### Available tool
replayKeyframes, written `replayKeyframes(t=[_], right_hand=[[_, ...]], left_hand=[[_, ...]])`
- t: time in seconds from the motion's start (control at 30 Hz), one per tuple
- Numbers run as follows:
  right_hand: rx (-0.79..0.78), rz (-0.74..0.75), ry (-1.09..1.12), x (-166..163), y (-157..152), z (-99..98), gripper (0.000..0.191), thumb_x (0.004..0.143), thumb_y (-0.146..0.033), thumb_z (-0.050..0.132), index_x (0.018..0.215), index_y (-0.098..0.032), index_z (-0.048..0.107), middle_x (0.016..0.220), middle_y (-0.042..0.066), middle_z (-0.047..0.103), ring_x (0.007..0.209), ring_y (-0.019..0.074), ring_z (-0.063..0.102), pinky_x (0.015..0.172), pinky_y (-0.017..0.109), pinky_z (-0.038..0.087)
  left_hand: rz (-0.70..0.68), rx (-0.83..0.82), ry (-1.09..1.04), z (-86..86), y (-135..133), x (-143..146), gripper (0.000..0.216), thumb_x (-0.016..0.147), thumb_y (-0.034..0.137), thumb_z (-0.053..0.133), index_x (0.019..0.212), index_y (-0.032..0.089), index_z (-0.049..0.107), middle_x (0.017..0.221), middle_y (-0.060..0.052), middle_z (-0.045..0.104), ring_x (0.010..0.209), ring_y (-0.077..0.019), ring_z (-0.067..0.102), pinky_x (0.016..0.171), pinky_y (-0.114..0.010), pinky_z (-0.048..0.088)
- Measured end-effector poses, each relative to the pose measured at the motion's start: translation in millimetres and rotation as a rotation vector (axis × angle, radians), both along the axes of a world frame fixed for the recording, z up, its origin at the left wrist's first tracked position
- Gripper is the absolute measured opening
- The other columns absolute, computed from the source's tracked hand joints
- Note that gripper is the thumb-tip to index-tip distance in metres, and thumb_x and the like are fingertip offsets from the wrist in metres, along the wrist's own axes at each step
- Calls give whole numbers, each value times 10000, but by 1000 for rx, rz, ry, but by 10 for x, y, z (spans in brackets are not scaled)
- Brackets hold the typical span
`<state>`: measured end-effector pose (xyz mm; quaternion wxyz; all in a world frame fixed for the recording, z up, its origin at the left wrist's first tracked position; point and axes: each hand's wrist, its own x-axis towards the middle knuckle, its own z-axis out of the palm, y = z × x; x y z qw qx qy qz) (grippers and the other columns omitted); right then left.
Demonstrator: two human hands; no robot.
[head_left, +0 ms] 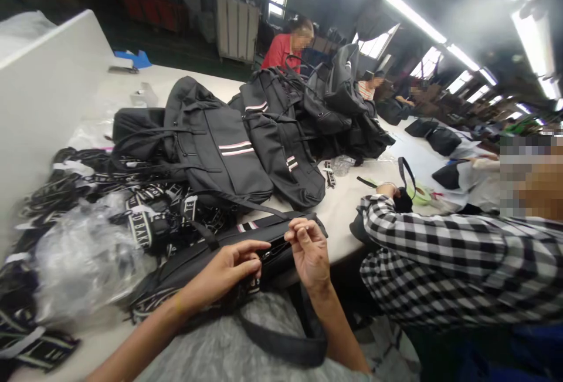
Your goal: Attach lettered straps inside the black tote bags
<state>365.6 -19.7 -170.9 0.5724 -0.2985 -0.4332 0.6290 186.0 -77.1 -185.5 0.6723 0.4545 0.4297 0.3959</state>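
A black bag [229, 240] with a pink, white and black striped patch lies in front of me at the table's near edge. Over its opening is my left hand [231, 264], index finger stretched out and thumb apart, with nothing visible in its grip. My right hand [311, 253] is raised at the bag's right end, thumb and fingertips pinched together; whatever they hold is too small to make out. Between the hands, a bit of metal hardware [266, 254] shows at the bag. A black strap [285, 344] loops down over my lap.
Several finished-looking black bags [211, 147] are piled behind. Bundles of black lettered straps [149, 220] and clear plastic [85, 253] lie to the left, beside a white partition [57, 71]. A co-worker's checkered sleeve [422, 241] is close on the right.
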Motion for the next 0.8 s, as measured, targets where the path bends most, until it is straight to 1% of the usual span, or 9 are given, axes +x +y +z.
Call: replayKeyframes(t=[0.17, 0.27, 0.33, 0.37, 0.47, 0.53, 0.63, 0.73, 0.8], right_hand=[[-138, 7, -24, 107, 57, -22, 137, 724, -270, 777, 754, -186, 674, 1006, 23, 636, 696, 75, 614, 745, 240, 549], [-193, 36, -39, 135, 96, -29, 141, 712, -263, 784, 738, -179, 675, 1046, 39, 659, 716, 87, 638, 752, 251, 564], [-179, 75, -55, 123, 128, 33, 127, 718, -256, 779, 744, -178, 682, 1058, 42, 664, 721, 90, 648, 752, 252, 571], [-147, 95, -67, 105, 143, 89, 118, 725, -254, 773, 753, -179, 687, 1053, 40, 665, 722, 91, 651, 756, 252, 573], [31, 81, -121, 3, 185, 335, 103, 757, -265, 745, 782, -184, 686, 1003, 31, 657, 721, 103, 654, 763, 277, 584], [197, -15, -158, -92, 222, 523, 102, 784, -278, 719, 797, -189, 671, 992, 28, 643, 720, 110, 651, 751, 295, 592], [420, -146, -195, -252, 310, 747, 104, 827, -296, 676, 836, -195, 654, 1027, 31, 620, 741, 113, 653, 757, 304, 595], [527, -109, -214, -404, 418, 869, 141, 849, -331, 651, 864, -191, 650, 1043, 30, 613, 769, 117, 661, 783, 312, 594], [544, -66, -215, -475, 465, 937, 184, 851, -370, 643, 862, -186, 645, 1038, 27, 613, 785, 118, 665, 794, 314, 593]], left_hand=[[86, 143, 321, -31, 99, -28, 388, 886, 453, 477, 1031, 163, 692, 884, -77, 705, 830, -214, 648, 771, -293, 504], [42, 241, 526, -113, 177, -51, 336, 867, 366, 471, 1029, 187, 706, 1056, -90, 705, 1002, -260, 646, 937, -358, 484], [-23, 304, 700, -164, 229, -40, 344, 824, 287, 508, 1102, 192, 688, 1212, -99, 646, 1165, -286, 571, 1063, -406, 397], [-58, 324, 769, -183, 255, -31, 404, 792, 251, 538, 1172, 182, 654, 1297, -111, 589, 1237, -294, 513, 1103, -422, 350], [-123, 338, 882, -205, 331, -29, 720, 672, 162, 630, 1372, 132, 465, 1478, -167, 362, 1372, -304, 335, 1147, -432, 277], [-120, 351, 873, -188, 372, -70, 829, 624, 156, 672, 1409, 137, 406, 1508, -180, 293, 1396, -315, 277, 1153, -441, 260], [-124, 399, 700, -99, 388, -191, 848, 620, 235, 742, 1404, 185, 422, 1493, -154, 346, 1381, -319, 311, 1160, -457, 241], [-182, 415, 452, 59, 339, -324, 849, 589, 275, 813, 1368, 227, 478, 1462, -112, 411, 1364, -326, 339, 1167, -472, 214], [-170, 354, 337, 170, 290, -387, 759, 583, 267, 827, 1293, 243, 562, 1406, -85, 488, 1342, -327, 374, 1161, -469, 229]])
